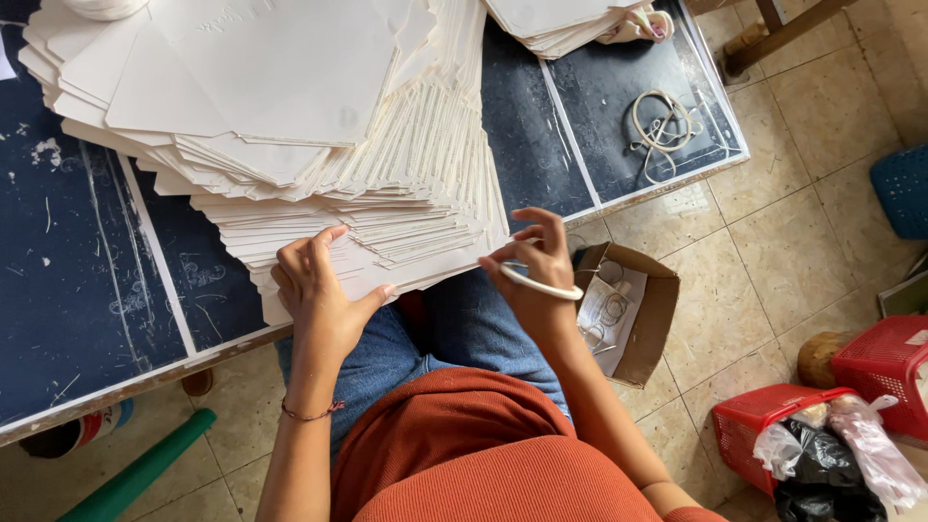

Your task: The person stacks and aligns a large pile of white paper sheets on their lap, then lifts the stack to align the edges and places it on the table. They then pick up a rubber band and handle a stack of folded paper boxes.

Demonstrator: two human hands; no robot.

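A big fanned stack of flat white card sheets (319,126) lies on a dark blue table (77,280). My left hand (319,285) rests on the stack's near edge, thumb under the lowest sheets and fingers on top. My right hand (534,266) is at the stack's near right corner, fingers curled around a white rubber band (541,286) that stretches across my palm. The band is off the stack.
More white sheets (561,21) lie at the table's far right, with loose rubber bands (662,126) near them. An open brown cardboard box (628,309) of bands sits on the tiled floor by my knee. Red baskets (884,362) with bags stand at the right.
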